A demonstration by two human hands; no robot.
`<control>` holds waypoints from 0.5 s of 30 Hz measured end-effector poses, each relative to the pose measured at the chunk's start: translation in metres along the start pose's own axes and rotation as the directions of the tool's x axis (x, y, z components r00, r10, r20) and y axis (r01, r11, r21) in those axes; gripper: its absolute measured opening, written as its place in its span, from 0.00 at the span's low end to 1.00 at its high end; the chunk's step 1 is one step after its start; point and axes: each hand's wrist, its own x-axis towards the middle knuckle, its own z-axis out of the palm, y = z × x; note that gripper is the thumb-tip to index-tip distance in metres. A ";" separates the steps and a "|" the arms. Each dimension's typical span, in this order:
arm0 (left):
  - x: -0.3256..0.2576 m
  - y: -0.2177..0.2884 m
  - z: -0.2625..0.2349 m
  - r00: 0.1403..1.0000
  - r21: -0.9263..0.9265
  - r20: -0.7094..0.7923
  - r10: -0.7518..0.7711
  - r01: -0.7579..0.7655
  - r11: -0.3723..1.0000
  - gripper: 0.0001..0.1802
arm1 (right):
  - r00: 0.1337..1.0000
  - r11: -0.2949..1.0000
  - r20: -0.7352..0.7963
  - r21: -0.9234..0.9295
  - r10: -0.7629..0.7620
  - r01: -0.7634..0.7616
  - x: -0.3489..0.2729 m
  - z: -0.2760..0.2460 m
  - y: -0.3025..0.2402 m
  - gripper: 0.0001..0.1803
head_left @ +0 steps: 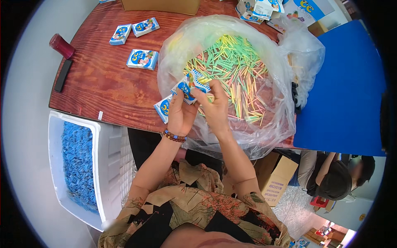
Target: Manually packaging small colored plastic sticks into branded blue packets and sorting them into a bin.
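Observation:
My left hand [182,116] grips a small blue-and-white box [185,87] above the near rim of a clear plastic bag. At the box's right end, my right hand [216,108] pinches near its upper end, where the blue-striped flap seems to stand up. Pale yellow shows at that end; whether it is sticks inside I cannot tell. A second blue-and-white box [163,108] lies by the left hand's outer side, partly covered by it. Inside the wide-open plastic bag [173,58] lie many thin green, yellow and pink sticks [231,56].
Several similar boxes [142,59] lie on the red-brown wooden table [95,82]. A dark red cylinder [62,46] and a black bar [63,76] sit at its left edge. A white tub [97,165] of blue pieces stands below left. A blue panel [339,91] is at right, with a person [337,180] beyond.

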 end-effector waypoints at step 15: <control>0.003 0.045 -0.015 0.987 0.065 0.078 0.141 -0.146 0.987 0.17 | 0.866 0.900 0.484 -0.310 -0.128 0.306 0.057 0.016 -0.035 0.10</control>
